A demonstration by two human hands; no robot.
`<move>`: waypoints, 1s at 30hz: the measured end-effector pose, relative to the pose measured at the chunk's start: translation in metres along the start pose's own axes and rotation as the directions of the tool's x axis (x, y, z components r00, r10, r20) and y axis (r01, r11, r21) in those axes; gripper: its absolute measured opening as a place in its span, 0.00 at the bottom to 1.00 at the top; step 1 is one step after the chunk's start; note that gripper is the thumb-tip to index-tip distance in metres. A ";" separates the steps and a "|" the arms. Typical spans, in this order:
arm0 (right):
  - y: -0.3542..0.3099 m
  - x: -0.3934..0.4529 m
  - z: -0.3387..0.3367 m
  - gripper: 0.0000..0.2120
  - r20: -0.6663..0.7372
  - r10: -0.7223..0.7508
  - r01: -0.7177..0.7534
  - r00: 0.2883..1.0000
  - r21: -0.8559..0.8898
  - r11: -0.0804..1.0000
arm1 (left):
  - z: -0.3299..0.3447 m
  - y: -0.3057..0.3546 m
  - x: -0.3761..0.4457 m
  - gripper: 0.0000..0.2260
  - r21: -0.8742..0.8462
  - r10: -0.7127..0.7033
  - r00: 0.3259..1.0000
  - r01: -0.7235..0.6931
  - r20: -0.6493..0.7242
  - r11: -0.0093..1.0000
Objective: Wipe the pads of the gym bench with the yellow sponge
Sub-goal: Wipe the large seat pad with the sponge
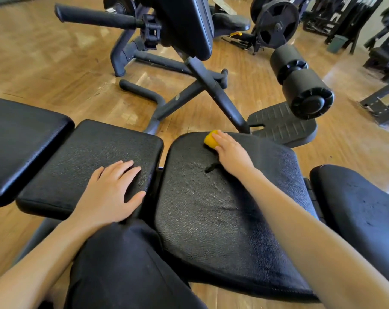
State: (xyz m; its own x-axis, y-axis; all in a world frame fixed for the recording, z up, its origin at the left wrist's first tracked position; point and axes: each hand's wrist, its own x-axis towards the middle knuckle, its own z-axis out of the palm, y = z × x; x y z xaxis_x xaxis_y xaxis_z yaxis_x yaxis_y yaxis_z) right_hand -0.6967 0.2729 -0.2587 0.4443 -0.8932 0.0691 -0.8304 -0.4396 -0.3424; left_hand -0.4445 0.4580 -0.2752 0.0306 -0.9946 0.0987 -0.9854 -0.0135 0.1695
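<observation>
The gym bench has several black textured pads. My right hand (231,152) presses the yellow sponge (211,139) onto the far edge of the wide seat pad (222,215); only the sponge's left end shows past my fingers. A damp sheen covers part of that pad. My left hand (113,195) lies flat, fingers spread, on the near right corner of the middle pad (82,157). Another pad (19,139) lies at the far left, and one more pad (363,210) at the right.
My knee in black trousers (126,264) is against the bench between the pads. Beyond the bench stand a black machine frame (215,90), foam rollers (300,81), a ridged footplate (282,126) and weight plates (276,23) on the wooden floor (44,63).
</observation>
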 end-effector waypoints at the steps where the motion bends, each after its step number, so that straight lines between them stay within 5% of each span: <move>1: 0.014 -0.001 -0.005 0.21 -0.015 0.038 -0.038 0.999 0.003 0.999 | 0.000 -0.001 0.000 0.31 0.000 0.000 1.000 0.000 0.002 1.000; 8: 0.090 -0.046 -0.050 0.18 -0.169 0.326 -0.295 0.930 0.182 0.938 | -0.001 0.000 0.000 0.33 0.002 -0.004 1.000 0.004 0.008 1.000; 15: 0.129 -0.106 -0.053 0.20 -0.156 0.591 -0.510 0.792 0.362 0.780 | 0.001 0.000 0.001 0.33 -0.008 -0.004 1.000 0.004 -0.002 1.000; 23: 0.125 -0.161 -0.047 0.20 -0.132 0.561 -0.489 0.817 0.354 0.797 | 0.003 -0.001 0.001 0.33 -0.009 -0.006 1.000 0.007 0.008 1.000; 30: 0.137 -0.112 -0.049 0.20 -0.136 0.504 -0.474 0.853 0.203 0.857 | 0.002 -0.001 0.002 0.33 -0.011 -0.003 1.000 0.003 0.004 1.000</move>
State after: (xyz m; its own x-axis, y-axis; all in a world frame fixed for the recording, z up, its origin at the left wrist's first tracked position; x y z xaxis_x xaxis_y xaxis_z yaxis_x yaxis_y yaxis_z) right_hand -0.8768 0.3086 -0.2673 -0.0856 -0.9962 0.0135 -0.8540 0.0664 -0.5160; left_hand -0.4443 0.4561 -0.2775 0.0328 -0.9950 0.0946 -0.9835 -0.0152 0.1804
